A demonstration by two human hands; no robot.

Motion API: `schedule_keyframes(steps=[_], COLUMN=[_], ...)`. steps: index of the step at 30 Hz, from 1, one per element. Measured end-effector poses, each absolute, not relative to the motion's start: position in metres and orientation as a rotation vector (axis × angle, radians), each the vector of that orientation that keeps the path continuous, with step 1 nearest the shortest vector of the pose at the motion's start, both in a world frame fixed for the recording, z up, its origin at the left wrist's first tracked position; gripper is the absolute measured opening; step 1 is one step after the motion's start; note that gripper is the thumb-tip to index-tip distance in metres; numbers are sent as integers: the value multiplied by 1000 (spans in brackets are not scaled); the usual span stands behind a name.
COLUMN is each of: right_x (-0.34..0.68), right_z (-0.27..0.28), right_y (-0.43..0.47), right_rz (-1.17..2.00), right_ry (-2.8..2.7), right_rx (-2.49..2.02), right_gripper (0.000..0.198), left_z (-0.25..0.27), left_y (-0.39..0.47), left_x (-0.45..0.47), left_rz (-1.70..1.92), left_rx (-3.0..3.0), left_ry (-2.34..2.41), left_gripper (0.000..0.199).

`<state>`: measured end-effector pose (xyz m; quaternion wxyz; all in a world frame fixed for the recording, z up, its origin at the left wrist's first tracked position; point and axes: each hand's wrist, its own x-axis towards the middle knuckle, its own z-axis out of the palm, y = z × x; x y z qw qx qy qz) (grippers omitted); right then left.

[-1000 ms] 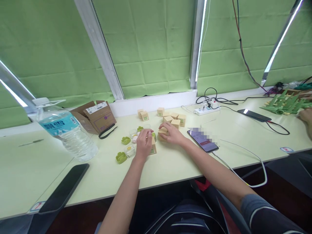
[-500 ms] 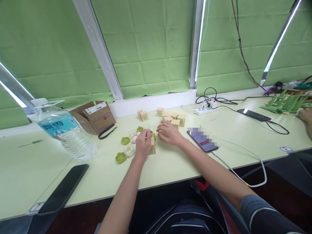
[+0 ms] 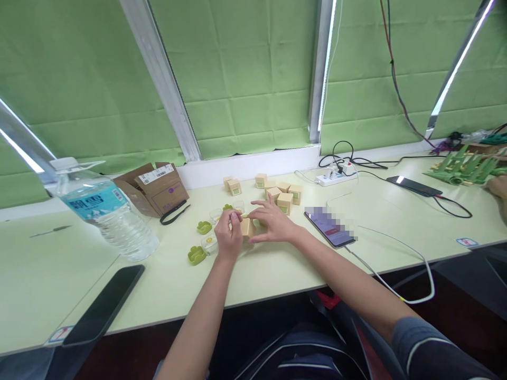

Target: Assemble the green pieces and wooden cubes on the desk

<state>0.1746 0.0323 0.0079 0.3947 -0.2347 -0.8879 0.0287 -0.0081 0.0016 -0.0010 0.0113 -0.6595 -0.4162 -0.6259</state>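
My left hand (image 3: 228,235) is closed in a pinch on something small; a bit of yellowish green shows at its fingertips. My right hand (image 3: 274,220) has its fingers spread, thumb well apart, the fingertips close to that bit. Between and below both hands stands a small tan cardboard box (image 3: 247,229), partly covered. Left of my left hand lie green paw-shaped pieces, a near one (image 3: 196,255) and a farther one (image 3: 204,227). A clear small container (image 3: 209,243) with a yellow mark sits beside them. More clear containers (image 3: 238,206) are partly hidden behind my left hand.
Several small tan boxes (image 3: 284,203) stand behind my right hand, two more (image 3: 234,187) farther left. Around are a brown carton (image 3: 158,192), a large water bottle (image 3: 114,216), a dark phone (image 3: 105,306), a lit phone (image 3: 330,228), a power strip (image 3: 336,179) and cables. Another person's hand (image 3: 498,186) shows far right.
My left hand has shifted slightly left and down. My right hand's fingers have spread, and its fingertips have come nearer the left hand's. The tan box between them shows more of its top.
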Motion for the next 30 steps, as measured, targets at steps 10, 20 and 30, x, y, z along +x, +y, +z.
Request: schedule_keyframes(steps=[10,20,30], right_x=[177,179,180], right_z=[6,11,8], right_y=[36,31,35], right_rz=[153,260,224], right_ry=[-2046,-2002,-1967], right_rx=[-631,-627,-542], right_gripper=[52,45,58], left_z=[1,-1,2], left_y=[2,1,1], left_x=[-7,-8,-8], left_rz=[-1822,-1748,-1810], left_rx=[-2180,-2384,-2346], left_ry=[-1212,-1223,-1237], left_gripper=[25,29,31])
